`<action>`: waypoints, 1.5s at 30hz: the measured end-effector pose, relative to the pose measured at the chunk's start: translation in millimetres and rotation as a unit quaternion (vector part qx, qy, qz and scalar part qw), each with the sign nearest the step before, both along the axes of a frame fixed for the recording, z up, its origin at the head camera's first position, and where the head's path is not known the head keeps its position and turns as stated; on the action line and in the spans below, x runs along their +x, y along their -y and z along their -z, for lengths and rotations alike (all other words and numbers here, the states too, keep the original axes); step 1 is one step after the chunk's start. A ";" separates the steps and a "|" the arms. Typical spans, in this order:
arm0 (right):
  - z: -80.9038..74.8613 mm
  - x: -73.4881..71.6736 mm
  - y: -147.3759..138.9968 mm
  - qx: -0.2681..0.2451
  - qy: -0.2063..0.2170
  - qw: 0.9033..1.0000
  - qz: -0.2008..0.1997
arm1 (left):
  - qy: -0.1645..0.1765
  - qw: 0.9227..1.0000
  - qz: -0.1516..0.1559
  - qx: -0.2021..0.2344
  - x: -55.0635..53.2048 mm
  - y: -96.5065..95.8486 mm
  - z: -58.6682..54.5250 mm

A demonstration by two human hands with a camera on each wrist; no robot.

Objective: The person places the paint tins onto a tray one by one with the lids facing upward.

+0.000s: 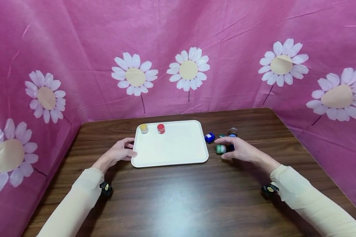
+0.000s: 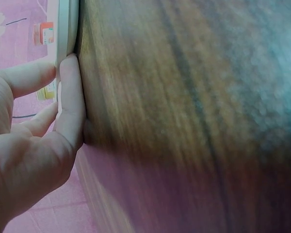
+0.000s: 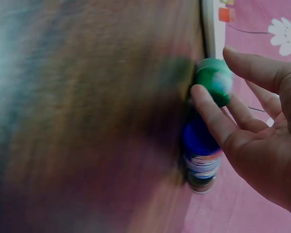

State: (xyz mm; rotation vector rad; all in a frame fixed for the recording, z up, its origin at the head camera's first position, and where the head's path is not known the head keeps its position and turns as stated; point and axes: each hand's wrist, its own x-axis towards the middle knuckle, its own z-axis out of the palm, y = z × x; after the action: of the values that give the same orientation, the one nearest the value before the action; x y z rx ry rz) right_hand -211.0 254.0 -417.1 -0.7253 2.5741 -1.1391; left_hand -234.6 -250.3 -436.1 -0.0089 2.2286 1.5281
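A pink flowered backdrop is enclosing the far, left and right sides of the brown table. The white tray is lying on the far half of the table, left of centre. The left hand is pinching the tray's left rim between thumb and fingers; a lifting or jerking motion here could be tilting or sliding the tray and upsetting whatever it is carrying. The right hand is standing spread to the right of the tray, thumb near and fingers far, with the green jar sitting between them; whether the skin is touching the jar, the views are not settling. On the tray's far left part, the yellow jar and the red jar are standing apart, bearing the main risk from any tilt. Just right of the tray, the blue jar is lying close to the right fingertips; a wide sweep could be knocking it against the rim. The brown jar is resting beyond the right hand among partly hidden jars, and such crowding could be causing a wrong grasp or a rolling neighbour.
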 end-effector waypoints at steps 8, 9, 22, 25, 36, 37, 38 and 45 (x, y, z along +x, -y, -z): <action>9.2 -0.6 4.1 0.016 0.045 0.999 0.015 | -0.005 1.000 -0.001 0.000 -1.5 0.2 -0.1; 9.9 -1.1 5.2 0.015 0.052 0.998 0.017 | -0.004 1.000 -0.001 0.002 -1.6 0.0 0.4; 10.3 -11.0 19.7 0.093 0.037 0.995 0.006 | -0.003 1.000 0.001 -0.001 0.2 1.2 0.7; 9.4 -13.4 22.1 0.107 0.046 0.993 0.007 | -0.005 1.000 0.001 -0.002 -0.2 1.6 1.0; 6.7 -17.0 22.6 0.130 0.062 0.990 -0.002 | 0.005 1.000 -0.003 -0.011 -0.9 2.0 -0.9; 6.4 -17.0 22.8 0.132 0.064 0.989 -0.002 | 0.004 1.000 -0.002 -0.012 -0.8 2.0 -1.4; 6.0 -17.0 22.8 0.132 0.066 0.989 -0.003 | 0.003 1.000 -0.002 -0.012 -0.8 2.0 -1.7; 5.3 -16.3 22.7 0.137 0.064 0.988 -0.007 | 0.002 1.000 -0.003 -0.008 -1.0 1.7 -0.7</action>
State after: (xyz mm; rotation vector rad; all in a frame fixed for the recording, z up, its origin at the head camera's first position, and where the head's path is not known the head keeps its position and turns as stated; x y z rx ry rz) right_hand -227.3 231.3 -422.5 -0.5839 2.5411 -0.7771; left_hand -235.6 -252.0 -435.4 -0.0249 2.2401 1.5116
